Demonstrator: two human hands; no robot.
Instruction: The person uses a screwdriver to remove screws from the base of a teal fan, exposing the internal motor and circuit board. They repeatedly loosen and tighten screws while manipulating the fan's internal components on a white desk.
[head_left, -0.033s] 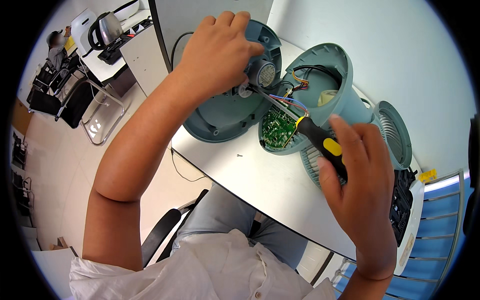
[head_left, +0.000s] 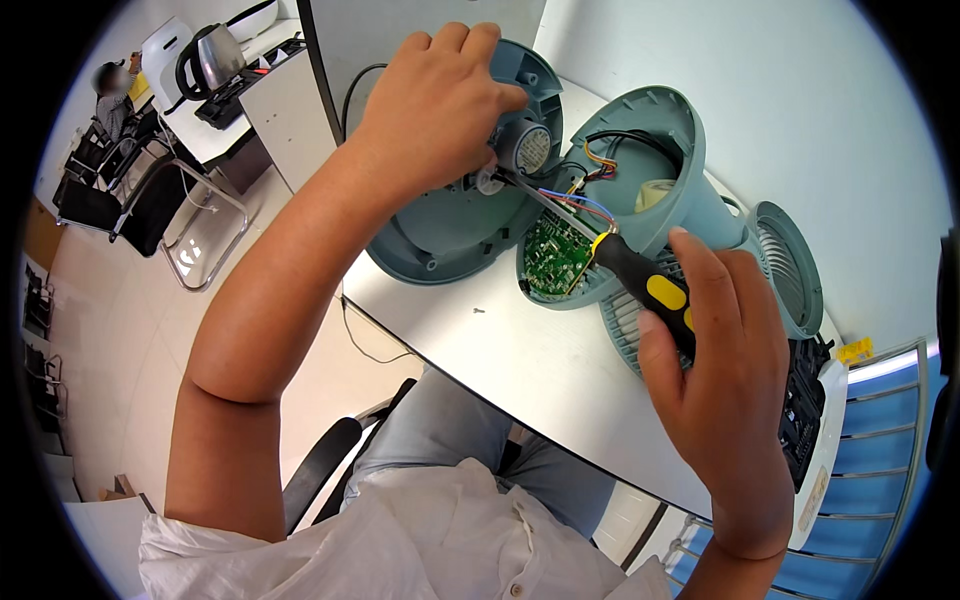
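My right hand (head_left: 722, 350) grips a screwdriver (head_left: 632, 268) by its black and yellow handle. Its long metal shaft reaches left over a green circuit board (head_left: 556, 258), the tip beside a small silver motor (head_left: 530, 147); what the tip touches is too small to tell. The motor sits in a round blue-green base (head_left: 450, 256), tilted up on the table. My left hand (head_left: 438, 108) holds this base near its top, with fingers curled next to the motor. Coloured wires run from there to an opened blue-green housing (head_left: 692, 190), which carries the board.
A grilled blue-green part (head_left: 785, 262) and a black tool case (head_left: 803, 405) lie to the right on the white table (head_left: 500, 355). A blue bed with metal rails (head_left: 870, 470) stands beyond. Back left are a kettle (head_left: 214, 60), a chair (head_left: 150, 205) and a seated person (head_left: 115, 100).
The screwdriver handle has turned slightly in my right hand, and those fingers have shifted a little. My left hand and the base have stayed put.
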